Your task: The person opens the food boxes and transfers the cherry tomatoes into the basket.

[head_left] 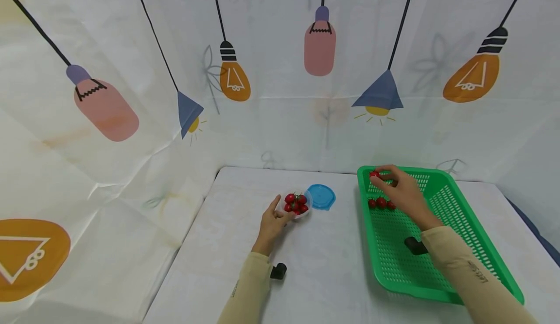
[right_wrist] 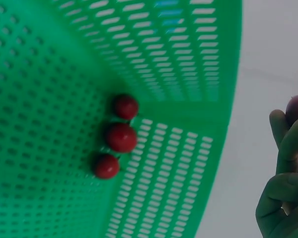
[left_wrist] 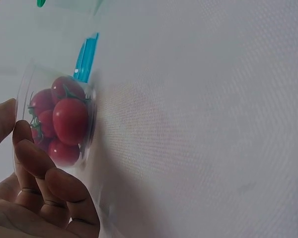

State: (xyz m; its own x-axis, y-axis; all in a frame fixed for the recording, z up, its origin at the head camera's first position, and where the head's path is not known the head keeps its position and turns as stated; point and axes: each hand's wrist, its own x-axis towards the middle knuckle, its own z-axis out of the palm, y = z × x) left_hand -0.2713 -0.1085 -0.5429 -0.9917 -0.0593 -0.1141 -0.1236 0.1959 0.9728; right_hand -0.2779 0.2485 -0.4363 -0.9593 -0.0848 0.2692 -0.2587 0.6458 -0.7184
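A clear plastic container (left_wrist: 39, 75) filled with several red cherry tomatoes (left_wrist: 70, 121) stands on the white table. My left hand (head_left: 271, 223) holds it by the rim between thumb and fingers. Over the far left part of the green basket (head_left: 393, 268), my right hand (head_left: 404, 195) pinches one cherry tomato (head_left: 374, 174) in its fingertips. In the right wrist view this tomato is cut off by the frame's edge. Three loose tomatoes (right_wrist: 121, 137) lie in a row on the basket floor against its side wall, below the right hand.
Just right of the container, a round blue lid (head_left: 321, 196) lies flat on the table (head_left: 323, 265). The basket occupies the table's right side. A white sheet (head_left: 280, 129) printed with lamps hangs behind the table and along its left.
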